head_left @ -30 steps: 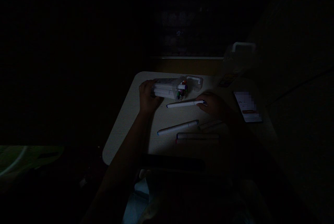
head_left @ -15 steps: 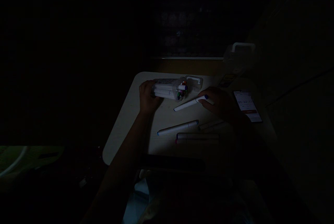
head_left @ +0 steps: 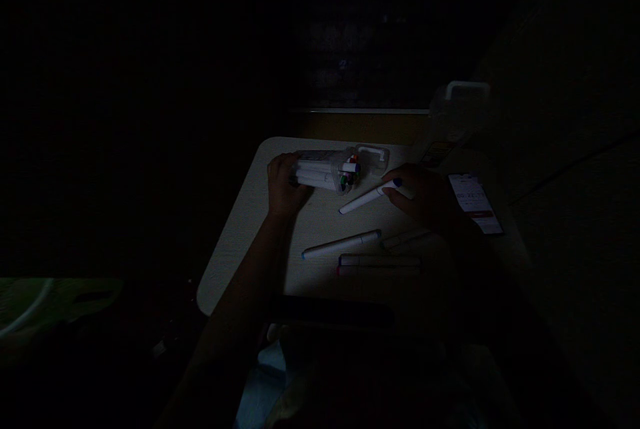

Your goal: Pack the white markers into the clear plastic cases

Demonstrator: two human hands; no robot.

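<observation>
My left hand [head_left: 286, 184] is wrapped round the closed end of a clear plastic case [head_left: 320, 157], which lies on its side. White markers with coloured caps [head_left: 351, 176] fill it and show at its open end, facing right. In my right hand [head_left: 417, 196] a white marker [head_left: 365, 200] with a dark blue end is pinched between thumb and fingers. It is tilted, just right of and below the case's mouth, apart from it. Below lie a light-blue-tipped marker [head_left: 343, 244], a dark-tipped marker [head_left: 379, 260] and a red-tipped marker [head_left: 379, 271].
Behind the case lies a clear lid with a handle [head_left: 374, 154]. A clear container with a white handle [head_left: 457, 116] stands at the back right. A phone [head_left: 474, 202] lies on the right of the small white table [head_left: 240, 236]. The room is very dark.
The marker in my right hand has shifted slightly to the right, away from the case. My left hand and the case have hardly moved.
</observation>
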